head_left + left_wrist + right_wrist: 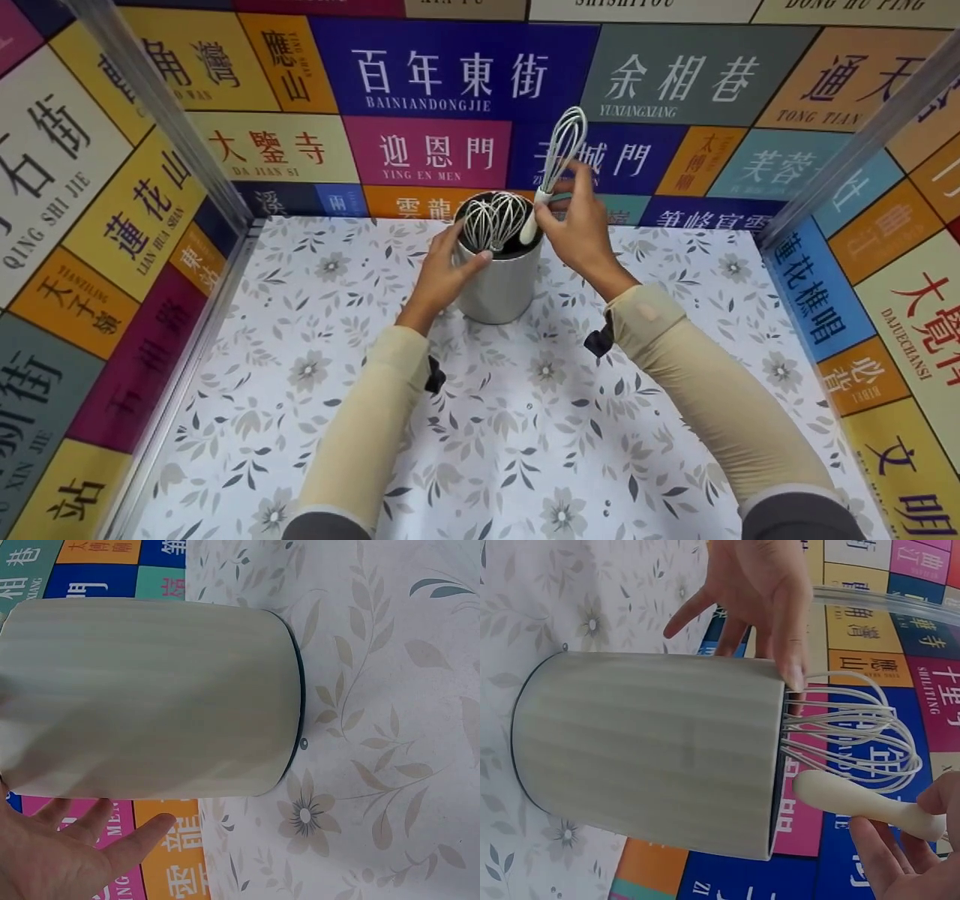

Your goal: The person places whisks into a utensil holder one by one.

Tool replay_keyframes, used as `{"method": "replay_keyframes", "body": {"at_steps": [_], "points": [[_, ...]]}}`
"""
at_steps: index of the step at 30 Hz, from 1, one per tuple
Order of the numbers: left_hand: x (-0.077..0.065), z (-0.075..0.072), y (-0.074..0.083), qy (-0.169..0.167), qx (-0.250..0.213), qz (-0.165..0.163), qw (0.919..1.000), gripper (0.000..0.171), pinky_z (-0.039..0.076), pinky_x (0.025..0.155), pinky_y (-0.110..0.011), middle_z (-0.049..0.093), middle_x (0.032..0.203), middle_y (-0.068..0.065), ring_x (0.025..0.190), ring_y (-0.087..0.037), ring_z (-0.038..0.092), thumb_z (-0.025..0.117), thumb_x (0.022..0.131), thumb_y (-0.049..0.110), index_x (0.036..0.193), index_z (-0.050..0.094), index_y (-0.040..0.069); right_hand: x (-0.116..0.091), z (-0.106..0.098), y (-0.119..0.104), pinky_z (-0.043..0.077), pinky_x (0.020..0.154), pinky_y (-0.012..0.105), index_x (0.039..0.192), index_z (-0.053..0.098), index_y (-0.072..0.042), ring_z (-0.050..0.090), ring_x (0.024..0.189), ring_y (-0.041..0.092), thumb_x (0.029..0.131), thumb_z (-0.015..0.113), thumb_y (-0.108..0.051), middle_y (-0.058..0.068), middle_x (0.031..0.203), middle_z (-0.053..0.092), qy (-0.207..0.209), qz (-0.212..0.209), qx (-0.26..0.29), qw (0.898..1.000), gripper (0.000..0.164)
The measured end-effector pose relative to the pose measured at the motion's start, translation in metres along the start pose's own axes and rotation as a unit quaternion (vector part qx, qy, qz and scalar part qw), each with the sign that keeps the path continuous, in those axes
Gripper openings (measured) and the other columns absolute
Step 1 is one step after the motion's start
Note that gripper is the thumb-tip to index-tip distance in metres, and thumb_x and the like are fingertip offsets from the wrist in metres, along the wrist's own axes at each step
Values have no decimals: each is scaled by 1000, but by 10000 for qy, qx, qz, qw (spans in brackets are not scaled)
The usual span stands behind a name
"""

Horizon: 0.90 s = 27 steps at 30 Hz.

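A whisk (529, 226) with a pale handle and wire loops is pinched by my right hand (585, 229), thumb and fingertips near the top of the handle. It leans with its wires up, and in the right wrist view the handle's butt end is close over the mouth of a pale ribbed utensil holder (499, 289). The wire heads of other whisks (870, 731) stick up out of that holder. My left hand (437, 274) grips the holder's rim, its thumb on the near edge and the fingers along the left side. Inside, the holder's lower part is hidden.
The holder stands on a white flower-patterned tabletop (547, 420), near the back wall. Panels (427, 150) with coloured blocks of lettering rise behind and on both sides, with clear strips (172, 127) at the corners. Each sleeve cuff carries a small dark device (598, 341).
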<state>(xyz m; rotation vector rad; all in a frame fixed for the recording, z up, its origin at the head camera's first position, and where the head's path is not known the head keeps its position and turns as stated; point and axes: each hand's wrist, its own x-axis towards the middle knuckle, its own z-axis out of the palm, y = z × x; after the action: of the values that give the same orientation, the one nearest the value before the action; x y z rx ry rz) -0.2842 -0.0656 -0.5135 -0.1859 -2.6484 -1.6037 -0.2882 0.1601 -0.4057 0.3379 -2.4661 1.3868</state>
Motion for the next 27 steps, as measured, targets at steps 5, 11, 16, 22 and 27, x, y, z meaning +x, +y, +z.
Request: {"method": "replay_keyframes", "body": {"at_steps": [5,11,16,22,27], "points": [[1,1,-1,-41,54,4,10000,86,28,124,-51,32,164,-11,151,-30,35,70,90,57,162,31,30,1,10,8,60,79,39,147,40,-10,74,98,24,94,68,-15,12,114,67,-159,-123,-37,9998,60],[0,1,-1,-58,1,-24,10000,85,28,124,-50,31,164,-10,151,-29,34,69,90,57,161,31,30,1,17,14,60,79,41,146,39,-13,74,101,26,95,66,-16,14,119,66,-385,8,-206,9990,58],[0,1,-1,-68,55,-17,10000,87,28,125,-50,30,165,-10,151,-29,33,69,90,59,162,29,30,-2,19,19,61,79,41,142,39,-12,74,103,26,96,65,-14,14,121,65,-759,77,-343,9965,53],[0,1,-1,-55,42,-42,10000,87,27,125,-49,29,165,-10,152,-28,33,68,90,61,162,29,31,-5,20,20,61,82,41,140,40,-11,75,104,27,94,68,-11,16,122,66,-944,10,-439,9946,54],[0,1,-1,-38,36,-29,10000,86,27,125,-49,30,165,-10,152,-28,33,68,90,60,162,30,31,-6,18,18,61,82,40,147,40,-14,74,103,27,90,70,-7,16,126,66,-981,51,-414,9943,66]]}}
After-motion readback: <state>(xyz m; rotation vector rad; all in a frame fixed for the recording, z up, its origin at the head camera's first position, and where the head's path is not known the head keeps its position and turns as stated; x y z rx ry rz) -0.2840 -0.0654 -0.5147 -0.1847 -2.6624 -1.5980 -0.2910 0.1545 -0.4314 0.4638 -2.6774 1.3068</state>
